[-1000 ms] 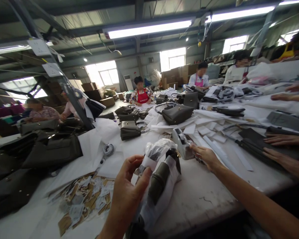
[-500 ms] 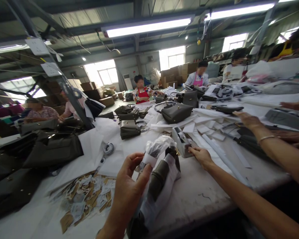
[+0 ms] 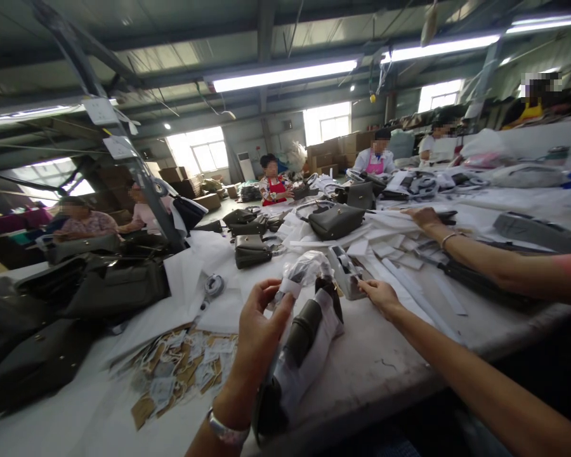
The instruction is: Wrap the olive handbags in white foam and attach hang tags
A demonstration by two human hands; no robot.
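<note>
My left hand (image 3: pixel 259 333) is closed on a dark olive bag strap (image 3: pixel 304 330) part-wrapped in white paper, with crumpled clear plastic (image 3: pixel 307 266) at its top end. The strap lies on the white table (image 3: pixel 380 362). My right hand (image 3: pixel 382 296) reaches forward to a grey tape dispenser (image 3: pixel 347 271). Its fingers rest at the dispenser's near end, pinched together; I cannot make out what they hold.
Olive handbags (image 3: pixel 335 219) and white paper strips (image 3: pixel 409 254) cover the table. Dark bags (image 3: pixel 109 289) pile up at the left, paper tags (image 3: pixel 181 368) lie near me. A co-worker's arm (image 3: pixel 485 260) reaches across from the right. Several people work further along.
The co-worker's hand at the right has reached forward across the paper strips. My right hand drew slightly nearer the dispenser. The camera tilted a little downward.
</note>
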